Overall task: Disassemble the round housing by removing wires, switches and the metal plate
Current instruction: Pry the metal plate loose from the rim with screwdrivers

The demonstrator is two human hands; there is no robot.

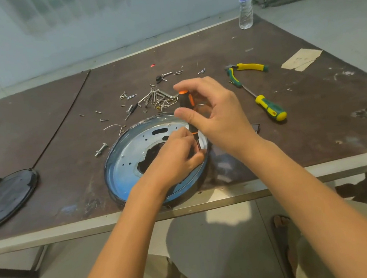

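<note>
The round housing lies at the near edge of the surface, with the metal plate inside. Your right grip pinches the screwdriver handle, and your left grip pinches its shaft. The plate looks thin, stiff and sharp-edged, so lift it by the rim.

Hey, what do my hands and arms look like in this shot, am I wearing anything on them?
The left hand and right hand are bare: no gloves, rings, watch or bracelet show. The forearms are bare too, with no sleeve in view down to the frame's edge.
</note>
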